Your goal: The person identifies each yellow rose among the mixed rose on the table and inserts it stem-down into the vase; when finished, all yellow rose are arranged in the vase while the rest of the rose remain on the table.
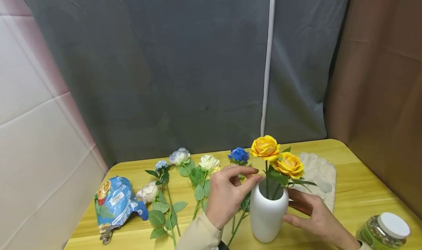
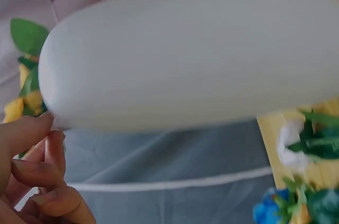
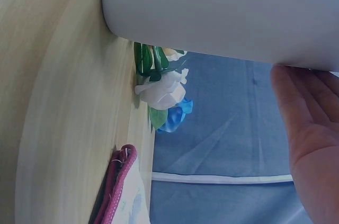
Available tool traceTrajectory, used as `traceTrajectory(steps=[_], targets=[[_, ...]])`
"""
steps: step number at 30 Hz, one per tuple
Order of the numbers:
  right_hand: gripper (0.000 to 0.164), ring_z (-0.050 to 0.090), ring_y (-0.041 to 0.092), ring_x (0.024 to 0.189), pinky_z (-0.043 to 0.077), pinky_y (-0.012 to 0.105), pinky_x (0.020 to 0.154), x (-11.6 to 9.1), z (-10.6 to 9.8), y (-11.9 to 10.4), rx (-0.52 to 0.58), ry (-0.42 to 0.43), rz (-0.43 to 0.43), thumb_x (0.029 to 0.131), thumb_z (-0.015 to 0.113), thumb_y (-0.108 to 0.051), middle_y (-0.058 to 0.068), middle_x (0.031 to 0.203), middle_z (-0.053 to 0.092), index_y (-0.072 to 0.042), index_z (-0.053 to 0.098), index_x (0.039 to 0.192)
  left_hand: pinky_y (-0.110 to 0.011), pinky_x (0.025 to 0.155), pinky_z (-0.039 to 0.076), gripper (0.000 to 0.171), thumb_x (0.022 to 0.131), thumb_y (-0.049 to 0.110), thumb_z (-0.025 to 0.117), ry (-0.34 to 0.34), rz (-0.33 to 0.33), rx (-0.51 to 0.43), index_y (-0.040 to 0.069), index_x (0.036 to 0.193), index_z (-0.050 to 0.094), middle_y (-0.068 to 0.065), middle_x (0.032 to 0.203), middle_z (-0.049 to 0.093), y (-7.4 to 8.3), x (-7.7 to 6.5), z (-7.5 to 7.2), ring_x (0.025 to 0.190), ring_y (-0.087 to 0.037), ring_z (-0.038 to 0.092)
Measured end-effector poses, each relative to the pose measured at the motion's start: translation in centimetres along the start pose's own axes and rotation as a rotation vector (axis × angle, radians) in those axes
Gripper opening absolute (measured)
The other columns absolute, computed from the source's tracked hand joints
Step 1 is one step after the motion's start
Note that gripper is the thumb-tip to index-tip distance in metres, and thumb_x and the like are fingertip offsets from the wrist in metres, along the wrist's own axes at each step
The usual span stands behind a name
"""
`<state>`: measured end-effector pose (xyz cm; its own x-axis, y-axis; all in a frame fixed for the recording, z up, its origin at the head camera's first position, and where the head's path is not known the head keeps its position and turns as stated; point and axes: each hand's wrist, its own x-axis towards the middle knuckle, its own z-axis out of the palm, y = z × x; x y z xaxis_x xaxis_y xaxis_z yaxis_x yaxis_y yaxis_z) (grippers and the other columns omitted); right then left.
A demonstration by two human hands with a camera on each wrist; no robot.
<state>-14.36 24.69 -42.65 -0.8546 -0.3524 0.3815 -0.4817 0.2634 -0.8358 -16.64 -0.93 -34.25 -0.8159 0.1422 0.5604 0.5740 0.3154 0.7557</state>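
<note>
My left hand point(image 1: 227, 194) is up by the top of a smooth, rounded, white vase point(image 1: 267, 217). The thumb and first finger are bent and close to each other next to the rim, but I can't tell if they pinch it. My right hand point(image 1: 312, 212) is on the other side of the vase. Its fingers are almost straight, they reach round the back, and their tips touch the vase. My right thumb is apart from those fingers, near the front.

The vase stands up on the yellow wooden counter point(image 1: 354, 189), between my two hands. Two yellow roses with green leaves poke out of it, a higher yellow rose point(image 1: 265, 147) and a lower yellow rose point(image 1: 289, 165) that leans to the right.

To the left of the vase, more flowers lie on the counter. I see a bright blue flower point(image 1: 239, 155), a creamy white flower point(image 1: 208, 162), a pale purple and white flower point(image 1: 179, 156), a small light blue flower point(image 1: 161, 164) and a big whitish flower point(image 1: 148, 192). Past them is a shiny blue bag point(image 1: 117, 200) with a metal clip point(image 1: 108, 234).

Behind my right hand lie pale cloth gloves point(image 1: 327, 171). A see-through jar with a white lid point(image 1: 393, 225) is near the right edge.
</note>
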Motion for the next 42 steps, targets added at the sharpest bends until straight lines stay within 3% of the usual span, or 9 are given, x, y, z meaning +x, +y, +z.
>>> traceTrajectory(steps=[5,11,16,21,31,42], targets=[[0.052,0.068,0.003,0.111,0.061,0.029,0.086,0.0,0.0,-0.1,-0.022,0.011,-0.03,0.085,0.078,0.006,-0.021,0.129,0.065,0.008,0.058,0.133,-0.02,0.052,0.038,0.008,0.087,0.024,0.084,0.025,-0.066,0.072,0.025,0.094,0.083,0.015,0.082,0.074,-1.9,-0.7,-2.9,0.052,-0.002,0.044],[0.053,0.067,0.003,0.111,0.06,0.029,0.086,-0.1,0.0,-0.1,-0.021,0.016,-0.04,0.084,0.078,0.008,-0.022,0.129,0.064,0.01,0.057,0.132,-0.022,0.051,0.042,0.006,0.088,0.023,0.083,-0.008,-0.217,0.23,0.019,0.09,0.083,0.005,0.081,0.077,-6.8,-2.3,-5.6,0.053,-0.005,0.053],[0.053,0.068,0.002,0.111,0.06,0.026,0.086,-0.2,0.1,0.2,-0.007,0.021,-0.042,0.083,0.078,0.009,-0.022,0.129,0.064,0.01,0.057,0.133,-0.023,0.053,0.048,0.008,0.087,0.018,0.082,-0.082,-0.362,0.249,0.011,0.09,0.082,-0.002,0.079,0.077,-11.2,-3.1,-5.6,0.061,-0.01,0.064],[0.053,0.068,0.002,0.11,0.06,0.026,0.086,-0.3,0.2,0.4,-0.02,0.024,-0.021,0.084,0.078,0.007,-0.023,0.128,0.064,0.009,0.058,0.133,-0.027,0.045,0.047,0.008,0.088,0.013,0.081,-0.13,-0.485,0.18,0.006,0.091,0.08,-0.003,0.075,0.074,-14.0,-3.6,-4.9,0.047,-0.013,0.06],[0.053,0.067,0.0,0.111,0.06,0.029,0.087,-0.1,0.0,0.1,-0.039,0.016,0.051,0.087,0.079,0.0,-0.023,0.128,0.064,0.005,0.058,0.135,-0.025,0.044,0.047,0.01,0.09,0.015,0.08,-0.199,-0.537,0.161,0.004,0.091,0.081,-0.005,0.076,0.076,-15.2,-3.2,-3.9,0.044,-0.007,0.057],[0.053,0.067,0.001,0.111,0.06,0.028,0.086,-0.1,0.0,0.1,-0.034,0.023,0.027,0.085,0.08,0.003,-0.023,0.127,0.064,0.007,0.059,0.133,-0.027,0.047,0.045,0.012,0.09,0.016,0.08,-0.244,-0.592,0.102,0.005,0.092,0.08,-0.004,0.076,0.076,-14.9,-3.1,-4.3,0.047,-0.008,0.055]])
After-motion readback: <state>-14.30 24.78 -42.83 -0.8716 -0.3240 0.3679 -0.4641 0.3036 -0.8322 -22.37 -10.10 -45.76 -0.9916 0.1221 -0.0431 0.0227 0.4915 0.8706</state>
